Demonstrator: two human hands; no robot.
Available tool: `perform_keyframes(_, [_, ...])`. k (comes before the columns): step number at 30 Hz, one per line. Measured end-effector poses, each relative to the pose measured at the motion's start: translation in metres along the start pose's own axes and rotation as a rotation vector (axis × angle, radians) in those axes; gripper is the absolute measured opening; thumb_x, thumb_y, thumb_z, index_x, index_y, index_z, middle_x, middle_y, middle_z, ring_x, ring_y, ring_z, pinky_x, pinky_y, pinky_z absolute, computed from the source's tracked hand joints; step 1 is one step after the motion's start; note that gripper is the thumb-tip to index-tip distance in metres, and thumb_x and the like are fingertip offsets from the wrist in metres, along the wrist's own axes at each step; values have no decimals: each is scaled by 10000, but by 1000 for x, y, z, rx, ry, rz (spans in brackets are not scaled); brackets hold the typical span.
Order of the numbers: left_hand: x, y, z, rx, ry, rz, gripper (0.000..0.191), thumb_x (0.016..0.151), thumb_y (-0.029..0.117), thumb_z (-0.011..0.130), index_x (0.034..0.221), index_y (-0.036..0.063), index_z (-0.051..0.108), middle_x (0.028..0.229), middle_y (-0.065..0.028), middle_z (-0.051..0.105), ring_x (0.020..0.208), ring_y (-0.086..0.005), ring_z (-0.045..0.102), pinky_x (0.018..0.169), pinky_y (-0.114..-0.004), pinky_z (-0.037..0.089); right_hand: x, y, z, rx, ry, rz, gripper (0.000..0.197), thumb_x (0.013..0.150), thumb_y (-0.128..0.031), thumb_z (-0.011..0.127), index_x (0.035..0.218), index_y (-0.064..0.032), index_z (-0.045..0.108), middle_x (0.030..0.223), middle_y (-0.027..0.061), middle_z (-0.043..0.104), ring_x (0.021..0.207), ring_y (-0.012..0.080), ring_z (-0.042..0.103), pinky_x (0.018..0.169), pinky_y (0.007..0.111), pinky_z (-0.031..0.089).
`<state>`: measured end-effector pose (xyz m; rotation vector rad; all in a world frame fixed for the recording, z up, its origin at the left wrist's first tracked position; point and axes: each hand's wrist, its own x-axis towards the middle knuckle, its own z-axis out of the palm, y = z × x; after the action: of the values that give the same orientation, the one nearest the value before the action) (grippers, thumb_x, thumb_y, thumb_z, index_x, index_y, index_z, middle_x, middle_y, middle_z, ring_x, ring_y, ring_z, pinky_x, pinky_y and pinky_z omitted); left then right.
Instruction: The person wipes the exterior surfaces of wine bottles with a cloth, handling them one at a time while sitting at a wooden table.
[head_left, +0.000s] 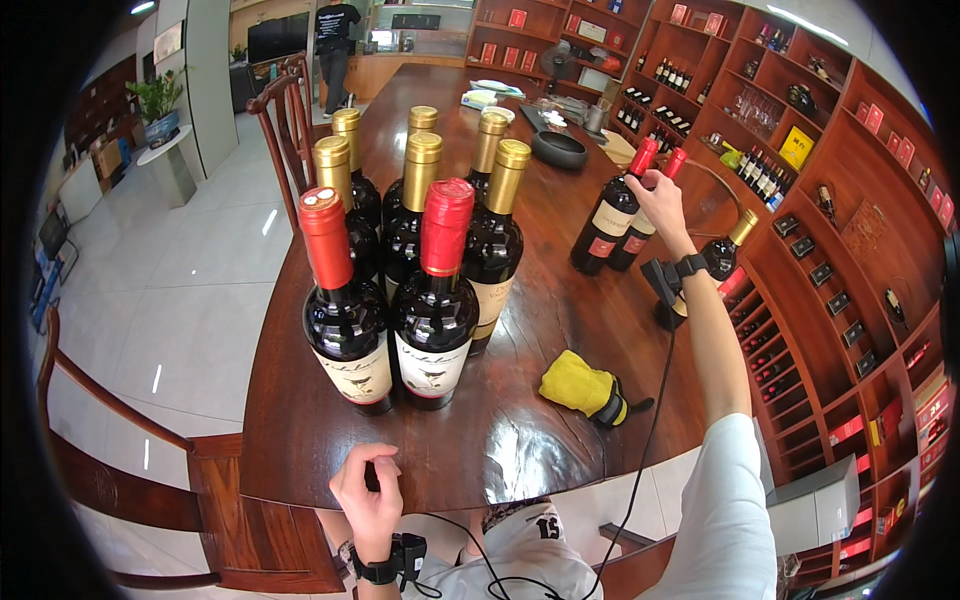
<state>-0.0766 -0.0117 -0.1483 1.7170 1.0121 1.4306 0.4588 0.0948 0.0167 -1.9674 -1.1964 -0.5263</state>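
My right hand (658, 201) reaches out to a red-capped wine bottle (609, 217) at the right of the wooden table (480, 457); fingers and thumb are at its neck, and whether they grip it is hard to tell. A second red-capped bottle (634, 238) stands right beside it. My left hand (370, 487) is at the near table edge, fingers loosely curled with nothing between them. Beyond it two red-capped bottles with pale labels (352, 375) (433, 367) stand before several gold-capped bottles (491, 285). A yellow cloth bundle (577, 382) with a black strap lies on the table.
A gold-capped bottle (721, 255) stands partly behind my right forearm. A black bowl (559, 150) and a fan (557, 60) are farther back. Wooden chairs (120, 517) border the left side. A black cable (646, 435) hangs from my right wrist. A person (335, 52) stands far off.
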Motion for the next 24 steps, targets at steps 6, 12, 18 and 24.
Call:
perform_keyframes(6, [1, 2, 1, 5, -6, -21, 110, 877, -59, 521, 883, -8, 617, 663, -94, 603, 556, -155, 585, 550, -283, 440, -24, -31, -22, -117, -31, -69, 411, 829, -409, 683, 992, -32, 705, 915, 174, 718, 895, 347, 693, 801, 438, 544])
perform_keyframes(12, [0, 3, 0, 0, -12, -14, 108, 884, -55, 519, 885, -5, 615, 639, -90, 590, 546, -154, 574, 542, -283, 429, -34, -36, -25, -118, 9, -73, 387, 826, -400, 676, 964, -39, 694, 910, 175, 711, 881, 359, 688, 773, 452, 539])
perform_keyframes(18, [0, 0, -1, 8, -22, 6, 91, 930, -35, 502, 906, -23, 589, 650, -46, 551, 570, -89, 519, 536, -240, 401, -29, -33, -17, -91, 10, -49, 394, 816, -394, 675, 967, -30, 692, 926, 181, 711, 895, 358, 686, 785, 450, 539])
perform_keyframes(24, [0, -5, 4, 2, -9, 17, 96, 940, -14, 500, 905, -28, 589, 655, -44, 547, 587, -88, 515, 547, -242, 397, -20, -21, 1, 50, 70, -31, 461, 802, -389, 664, 1064, -11, 635, 873, 199, 701, 840, 350, 695, 766, 451, 542])
